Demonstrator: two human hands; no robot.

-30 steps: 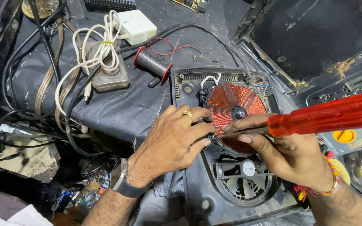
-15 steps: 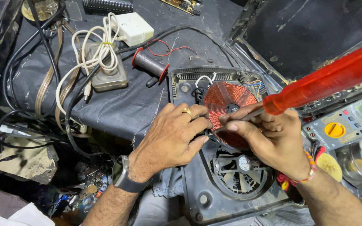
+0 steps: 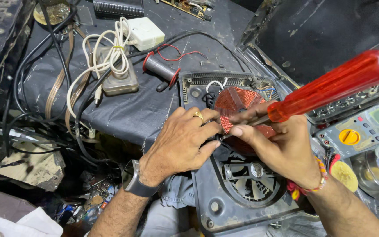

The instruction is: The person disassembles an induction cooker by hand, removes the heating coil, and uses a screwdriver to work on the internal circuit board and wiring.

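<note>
Your hands are bare, no gloves and no sleeves reaching the wrists. On your left hand (image 3: 180, 142) you wear a gold ring (image 3: 198, 115) and a dark watch (image 3: 139, 186) with a black band (its face is turned out of sight). On your right hand (image 3: 281, 149) the wrist carries a beaded bracelet (image 3: 319, 177) with red and yellow threads knotted beside it.

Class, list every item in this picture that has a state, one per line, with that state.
Cooker base: opened, cover off, insides showing.
Copper coil: exposed, partly hidden by the hands.
Fan: uncovered; spinning or not, cannot tell.
Screwdriver: tilted, tip down at the coil's edge.
Right hand: closed on the screwdriver's shaft.
Left hand: resting on the base beside the tip.
White cable: bundled, tied.
Wire spool: lying on its side.
</note>
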